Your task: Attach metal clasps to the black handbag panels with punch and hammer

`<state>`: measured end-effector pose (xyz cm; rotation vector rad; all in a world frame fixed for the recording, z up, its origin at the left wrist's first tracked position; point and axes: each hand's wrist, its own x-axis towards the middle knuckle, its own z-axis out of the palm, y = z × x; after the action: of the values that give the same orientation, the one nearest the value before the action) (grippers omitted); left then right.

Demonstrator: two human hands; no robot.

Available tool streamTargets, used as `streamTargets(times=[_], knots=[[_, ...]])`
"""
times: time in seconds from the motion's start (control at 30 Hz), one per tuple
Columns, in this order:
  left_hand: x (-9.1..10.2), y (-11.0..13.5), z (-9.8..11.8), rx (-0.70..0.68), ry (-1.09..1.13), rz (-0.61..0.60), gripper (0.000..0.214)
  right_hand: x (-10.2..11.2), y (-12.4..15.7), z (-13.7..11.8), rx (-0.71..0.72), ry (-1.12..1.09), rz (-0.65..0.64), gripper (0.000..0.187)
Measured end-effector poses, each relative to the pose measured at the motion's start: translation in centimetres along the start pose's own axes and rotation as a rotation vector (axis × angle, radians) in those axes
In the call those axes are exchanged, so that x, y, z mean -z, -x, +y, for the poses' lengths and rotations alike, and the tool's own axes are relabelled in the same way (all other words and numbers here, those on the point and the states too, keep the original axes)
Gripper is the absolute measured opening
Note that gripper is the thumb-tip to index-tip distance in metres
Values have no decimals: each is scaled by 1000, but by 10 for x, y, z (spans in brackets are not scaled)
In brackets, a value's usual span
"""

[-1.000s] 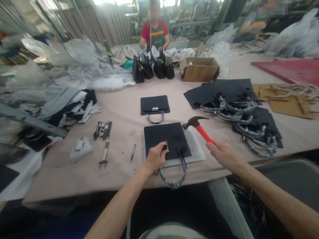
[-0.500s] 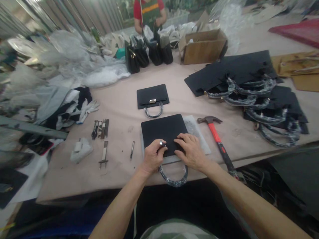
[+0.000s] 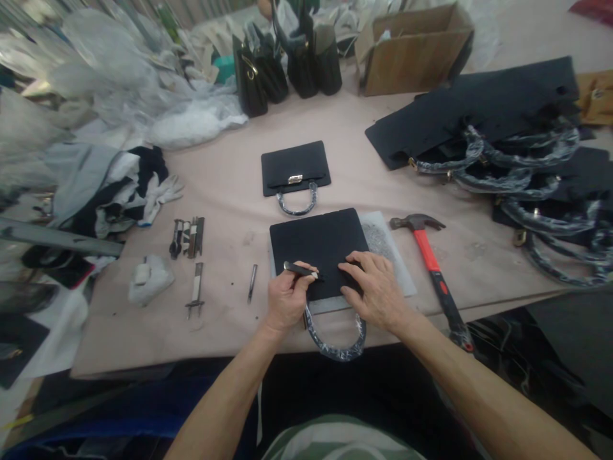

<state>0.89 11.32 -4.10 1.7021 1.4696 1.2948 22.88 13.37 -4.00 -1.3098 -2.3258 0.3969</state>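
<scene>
A flat black bag panel (image 3: pixel 318 246) with a plastic-wrapped handle (image 3: pixel 335 338) lies on a white pad (image 3: pixel 387 246) at the table's near edge. My left hand (image 3: pixel 286 300) is closed around a thin dark metal punch (image 3: pixel 299 269), held almost flat over the panel's near edge. My right hand (image 3: pixel 376 291) lies on the panel beside it, fingers pressing down on the leather. A red-handled hammer (image 3: pixel 431 262) rests on the table to the right of the pad.
A finished panel with a metal clasp (image 3: pixel 295 167) lies beyond. Small hand tools (image 3: pixel 189 237) and a white cloth (image 3: pixel 148 278) sit to the left. Stacked black panels with wrapped handles (image 3: pixel 507 153) fill the right. Black bags (image 3: pixel 282 64) and a cardboard box (image 3: pixel 414 48) stand at the far side.
My right hand put the hammer down on the table and moved onto the panel. My left hand tipped the punch from upright to nearly flat. The view dropped lower.
</scene>
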Motion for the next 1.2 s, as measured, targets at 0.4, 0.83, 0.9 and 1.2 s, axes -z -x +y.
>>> streamTargets(times=[0.4,0.83,0.9,1.2], knots=[[-10,-10,8,46,14,-100,9,2,-1,-2,0,3,-7,38],[-19,-3,4,-147,-186,-93,12,-1,0,-1,-12,-4,-4,38],[-19,-5,4,-113,-186,-94,10,0,0,0,-10,-36,2,38],[-17,-11,3,-108,-152,-115,9,46,26,60,-373,0,371,33]])
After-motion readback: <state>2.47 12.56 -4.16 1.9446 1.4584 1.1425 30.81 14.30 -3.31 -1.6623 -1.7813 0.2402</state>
